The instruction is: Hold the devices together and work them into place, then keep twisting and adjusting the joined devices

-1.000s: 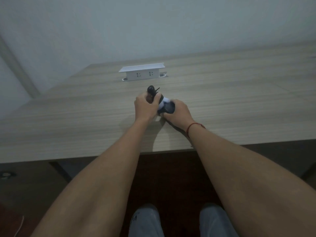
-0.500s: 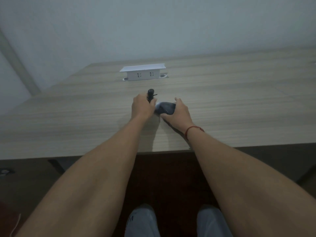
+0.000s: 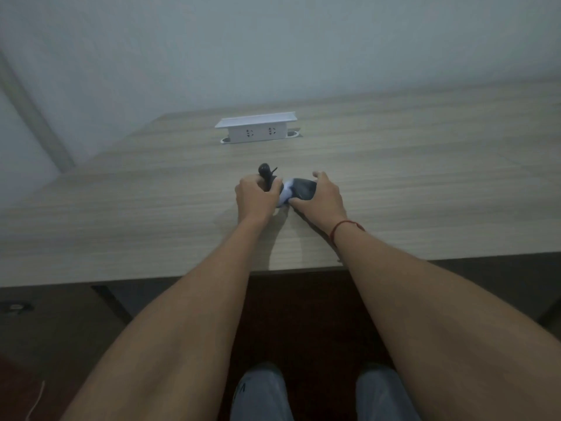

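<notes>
Desk [image 3: 425,183] is spanning the whole view; a white socket box [image 3: 256,130] is standing raised at its far middle, well apart from the hands. Both forearms are reaching in from the near edge, a red cord [image 3: 341,227] lying round the right wrist.

Right hand [image 3: 318,197] is cupping a dark rounded piece [image 3: 303,188] with a pale part on its left end [image 3: 285,194]; thumb is curled under it, index finger lifted off at the far side. The piece is sitting on or just above the desk at centre; contact cannot be told.

Left hand [image 3: 255,196] is clenching round a small black stem [image 3: 266,174], whose knobbed top is sticking up on the far side of the fist, just beside the pale end.

Judgement: the two parts are being worked against each other. To do it well, the right hand should be keeping the body still while the left moves only the stem, in line with the body.
</notes>
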A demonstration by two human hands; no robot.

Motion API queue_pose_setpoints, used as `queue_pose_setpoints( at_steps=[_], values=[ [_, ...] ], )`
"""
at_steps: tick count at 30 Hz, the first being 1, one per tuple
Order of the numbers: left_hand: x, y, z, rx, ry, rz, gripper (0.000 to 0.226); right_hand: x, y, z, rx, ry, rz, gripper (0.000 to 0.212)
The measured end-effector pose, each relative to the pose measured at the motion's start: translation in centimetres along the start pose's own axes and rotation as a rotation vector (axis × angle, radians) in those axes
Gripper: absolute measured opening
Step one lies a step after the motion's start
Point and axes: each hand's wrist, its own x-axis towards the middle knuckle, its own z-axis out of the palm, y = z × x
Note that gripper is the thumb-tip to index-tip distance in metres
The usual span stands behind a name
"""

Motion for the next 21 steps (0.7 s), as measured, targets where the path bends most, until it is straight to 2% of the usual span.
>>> queue_pose_setpoints(
  at_steps=[5,10,13,18,19,21],
  values=[
    [0.8,0.4,-0.2,0.024,0.020,-0.116,0.023,-0.4,-0.1,0.1,0.000,0.029,-0.023,0.072],
    [0.9,0.0,-0.3,-0.048,0.055,-0.209,0.040,-0.1,0.0,-0.2,0.007,0.038,-0.044,0.045],
    [1.1,0.1,-0.3,-0.096,-0.037,-0.200,0.034,0.1,-0.1,0.0,-0.019,0.045,-0.044,0.039],
    [1.2,1.2,-1.8,-0.239,-0.378,-0.300,0.022,0.5,-0.1,0.1,-0.024,0.062,-0.017,0.037],
    [1.4,1.2,-2.0,-0.241,-0.398,-0.310,0.023,0.4,-0.1,0.1,-0.025,0.064,-0.014,0.038],
    [1.6,1.2,-1.7,-0.272,-0.318,-0.329,0.019,0.3,-0.2,0.1,-0.021,0.060,-0.006,0.040]
  ],
)
